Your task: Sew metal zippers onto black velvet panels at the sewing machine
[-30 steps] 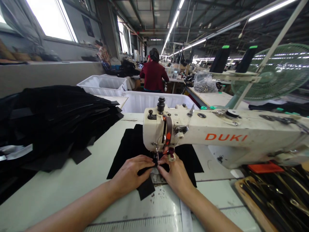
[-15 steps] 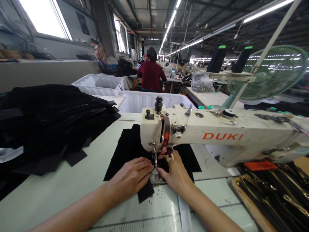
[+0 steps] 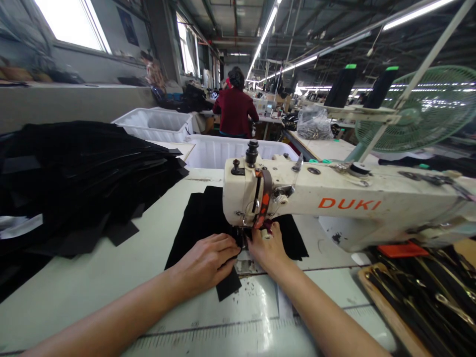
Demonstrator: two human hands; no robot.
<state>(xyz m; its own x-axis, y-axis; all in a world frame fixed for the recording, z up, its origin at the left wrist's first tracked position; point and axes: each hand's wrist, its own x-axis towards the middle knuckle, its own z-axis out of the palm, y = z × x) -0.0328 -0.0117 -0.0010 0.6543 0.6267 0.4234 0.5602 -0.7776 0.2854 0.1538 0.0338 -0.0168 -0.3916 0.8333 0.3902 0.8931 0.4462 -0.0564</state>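
Note:
Black fabric (image 3: pixel 201 213) lies under the head of a white sewing machine (image 3: pixel 297 193) marked DUKI. From the left, my left hand (image 3: pixel 210 258) bears on the fabric beside the needle, its fingers close together and gripping the edge. A narrow black strip (image 3: pixel 228 285) sticks out below those fingers. On the other side of the needle, my right hand (image 3: pixel 268 248) is closed on the fabric under the machine head, its fingertips partly hidden. The presser foot (image 3: pixel 244 240) stands between both hands.
A pile of black cut pieces (image 3: pixel 85 183) covers the table's left side. At right is a wooden tray (image 3: pixel 386 307) of black straps with metal fittings. White plastic bins (image 3: pixel 238 148) stand behind the machine. A green fan (image 3: pixel 412 114) and a person in dark red (image 3: pixel 236 111) are farther back.
My right hand has drawn its thumb in and shifted slightly away from me at the needle. My left hand stays on the fabric. The whole view has shifted a little.

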